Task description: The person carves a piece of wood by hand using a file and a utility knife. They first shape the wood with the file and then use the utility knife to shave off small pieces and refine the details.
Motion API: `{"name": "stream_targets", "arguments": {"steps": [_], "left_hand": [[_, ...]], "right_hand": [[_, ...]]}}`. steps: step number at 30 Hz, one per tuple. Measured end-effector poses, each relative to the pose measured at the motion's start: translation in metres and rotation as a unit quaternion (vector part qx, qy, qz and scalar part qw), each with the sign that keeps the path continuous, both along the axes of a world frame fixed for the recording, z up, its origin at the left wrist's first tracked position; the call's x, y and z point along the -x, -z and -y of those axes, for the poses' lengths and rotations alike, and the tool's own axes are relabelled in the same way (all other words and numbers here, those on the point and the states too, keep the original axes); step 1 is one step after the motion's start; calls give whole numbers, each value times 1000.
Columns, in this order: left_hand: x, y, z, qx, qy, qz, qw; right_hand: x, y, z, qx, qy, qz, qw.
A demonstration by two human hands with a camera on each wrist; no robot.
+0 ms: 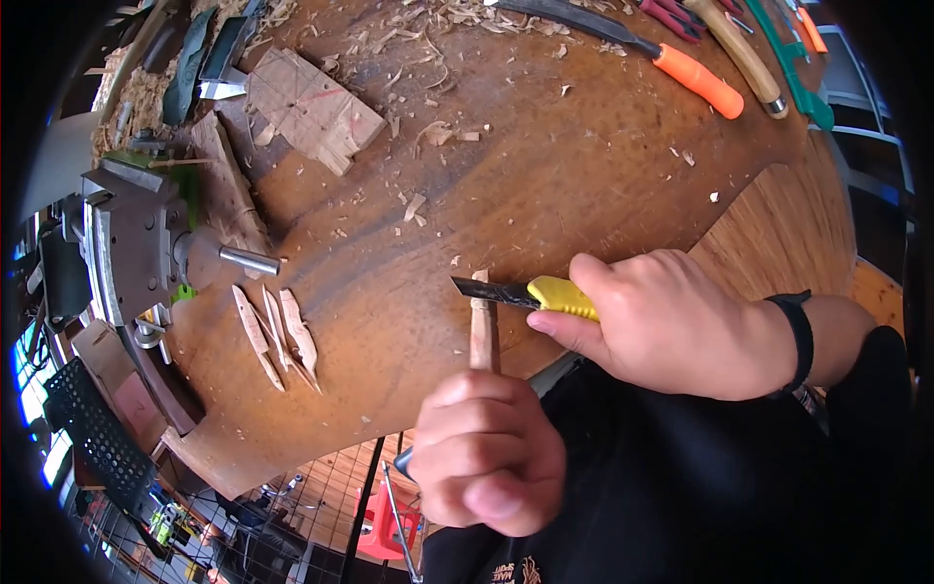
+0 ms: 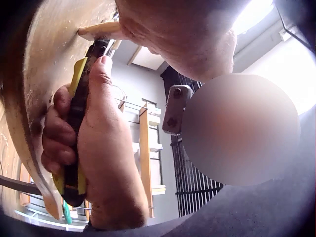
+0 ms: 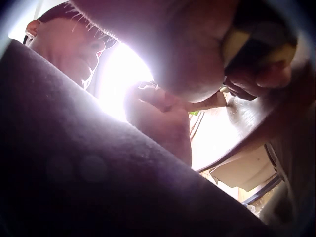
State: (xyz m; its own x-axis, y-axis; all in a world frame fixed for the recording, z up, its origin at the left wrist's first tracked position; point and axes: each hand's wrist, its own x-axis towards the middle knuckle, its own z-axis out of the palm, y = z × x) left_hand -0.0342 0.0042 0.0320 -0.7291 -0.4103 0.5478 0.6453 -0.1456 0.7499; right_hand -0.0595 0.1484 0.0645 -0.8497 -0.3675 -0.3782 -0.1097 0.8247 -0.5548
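Observation:
My left hand (image 1: 489,453) grips a slim, pale wooden stick (image 1: 482,341), its upper end standing out past the knuckles over the table edge. In my right hand (image 1: 681,321) is a yellow and black utility knife (image 1: 562,296). Its dark blade (image 1: 486,289) lies across the stick near the tip. In the left wrist view, the right fingers (image 2: 59,131) curl round the knife handle and the thumb lies along it. The right wrist view is dark and partly washed out by glare, with the stick (image 3: 210,102) showing beside the left hand.
Several carved wooden pieces (image 1: 297,331) lie to the left, near a metal vise (image 1: 136,243). A drilled wooden board (image 1: 311,107) sits farther back among shavings. An orange-handled chisel (image 1: 696,80) and a wooden-handled tool (image 1: 744,63) lie at the back right. A red stool (image 1: 384,530) stands below.

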Motion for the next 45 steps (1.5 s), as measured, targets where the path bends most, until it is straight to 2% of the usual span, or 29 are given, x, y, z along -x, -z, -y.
{"name": "stream_targets", "arguments": {"steps": [2,4,8,9,11,14,16,17,21,23,24,26,30,31,32,38,41,42,44,45], "left_hand": [[2,0,8,-75,-13,28,997],[2,-2,15,-60,17,43,997],[-1,-7,10,-54,11,86,995],[-3,-9,9,-21,-1,105,994],[-6,-9,3,14,-9,118,993],[-7,-5,-2,46,-19,76,996],[-8,-10,0,68,-27,132,989],[-6,-12,-2,30,-35,131,990],[-5,-7,8,26,-16,137,990],[2,-2,9,-44,-48,71,995],[3,-2,9,-49,-53,77,994],[3,-3,6,-22,-41,48,998],[2,-1,1,-35,-51,20,998],[0,-5,-1,39,-19,43,998],[-1,-3,-4,75,-26,32,996],[-4,1,2,35,-34,25,998],[-5,7,14,119,48,-15,992],[-4,5,15,116,33,-19,993],[-1,-1,20,150,94,10,984],[-3,1,28,112,152,-1,982]], "right_hand": [[0,2,5,-8,2,-14,1000],[0,3,9,-15,8,-28,999],[0,6,11,7,19,-70,997],[-1,7,11,13,23,-85,996],[-4,7,9,22,25,-84,996],[-6,7,5,33,29,-69,997],[-7,7,4,36,31,-53,997],[-7,5,5,31,33,-46,998],[-4,0,4,18,26,-26,999],[-5,1,-1,7,18,-7,1000],[-4,1,-2,0,14,8,1000],[-3,-2,3,-30,12,11,999],[4,-4,13,-37,39,47,997],[5,-4,14,-45,43,45,997],[6,-4,15,-50,44,43,997],[4,-4,14,-58,27,8,998],[8,-4,4,29,29,29,999],[9,-5,1,25,14,23,999],[9,-10,-5,1,-21,25,999],[10,-13,-7,-5,-33,20,999]]}}
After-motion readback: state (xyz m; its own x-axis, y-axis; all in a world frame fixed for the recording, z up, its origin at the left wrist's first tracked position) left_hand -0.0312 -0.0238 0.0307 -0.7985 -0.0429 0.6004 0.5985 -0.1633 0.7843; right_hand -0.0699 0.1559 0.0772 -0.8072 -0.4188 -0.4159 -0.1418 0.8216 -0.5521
